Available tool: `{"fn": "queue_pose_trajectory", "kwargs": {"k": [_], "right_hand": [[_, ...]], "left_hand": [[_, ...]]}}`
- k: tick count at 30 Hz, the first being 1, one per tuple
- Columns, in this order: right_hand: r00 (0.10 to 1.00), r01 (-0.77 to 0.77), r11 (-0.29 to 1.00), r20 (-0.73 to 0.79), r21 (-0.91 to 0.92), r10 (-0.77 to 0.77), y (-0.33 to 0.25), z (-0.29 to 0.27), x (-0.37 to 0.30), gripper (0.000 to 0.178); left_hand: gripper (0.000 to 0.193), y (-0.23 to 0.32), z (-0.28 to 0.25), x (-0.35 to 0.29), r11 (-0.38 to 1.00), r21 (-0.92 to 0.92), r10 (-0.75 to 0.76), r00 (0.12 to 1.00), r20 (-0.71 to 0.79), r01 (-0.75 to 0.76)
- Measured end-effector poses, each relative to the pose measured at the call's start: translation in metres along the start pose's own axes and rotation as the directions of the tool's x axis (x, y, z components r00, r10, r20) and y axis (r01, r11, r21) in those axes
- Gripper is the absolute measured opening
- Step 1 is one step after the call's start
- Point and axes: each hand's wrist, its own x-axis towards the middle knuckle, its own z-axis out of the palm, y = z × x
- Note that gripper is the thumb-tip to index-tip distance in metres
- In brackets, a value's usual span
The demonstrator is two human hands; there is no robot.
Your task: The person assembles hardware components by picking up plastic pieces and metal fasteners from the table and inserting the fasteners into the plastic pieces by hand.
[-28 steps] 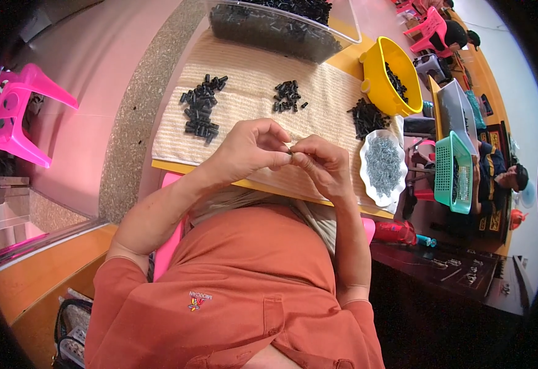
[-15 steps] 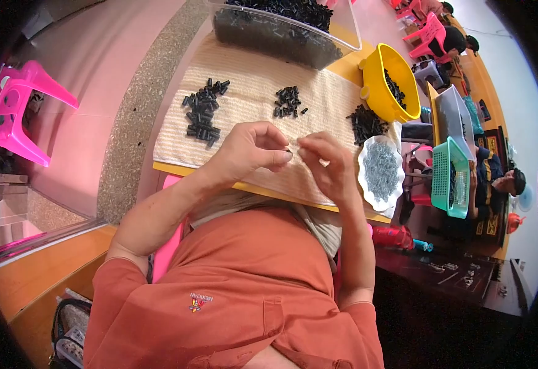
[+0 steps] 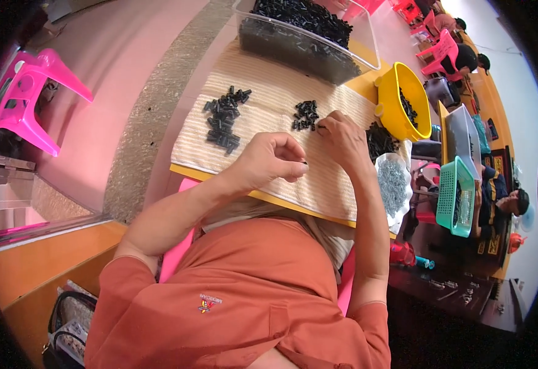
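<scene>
My left hand (image 3: 272, 158) hovers over the near part of the striped cloth, thumb and forefinger pinched on a small black piece (image 3: 306, 163); only its dark tip shows. Beside the small middle pile of short black tubes (image 3: 304, 115), my right hand (image 3: 344, 140) reaches down with its fingertips closed around a dark bit, seemingly one of the tubes. A larger pile of black tubes (image 3: 224, 120) lies to the left. To the right of my right hand is a heap of thinner black pieces (image 3: 379, 141), partly hidden by the hand.
A white scalloped dish (image 3: 404, 206) of small clear pieces stands by my right forearm. Behind are a yellow basin (image 3: 387, 92) and a clear bin (image 3: 281, 37) full of black tubes. A green basket (image 3: 447, 197) stands farther right, near another person. A pink stool (image 3: 32, 92) stands left.
My right hand has moved away from the left hand, up to the middle pile. The left hand keeps its pinch. The whole view has shifted slightly.
</scene>
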Motion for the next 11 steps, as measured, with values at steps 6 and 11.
{"fn": "queue_pose_trajectory", "kwargs": {"k": [6,11], "right_hand": [[0.992,0.032,0.998,-0.125,0.051,-0.025,-0.001,0.0,-0.013,0.013],[0.987,-0.02,0.965,-0.149,0.262,0.061,0.001,0.01,-0.019,0.018]], "left_hand": [[0.016,-0.009,0.0,0.005,0.996,-0.026,0.084,0.996,0.026,-0.084],[0.018,0.007,-0.001,-0.005,0.999,0.043,0.028,0.999,0.042,-0.029]]}}
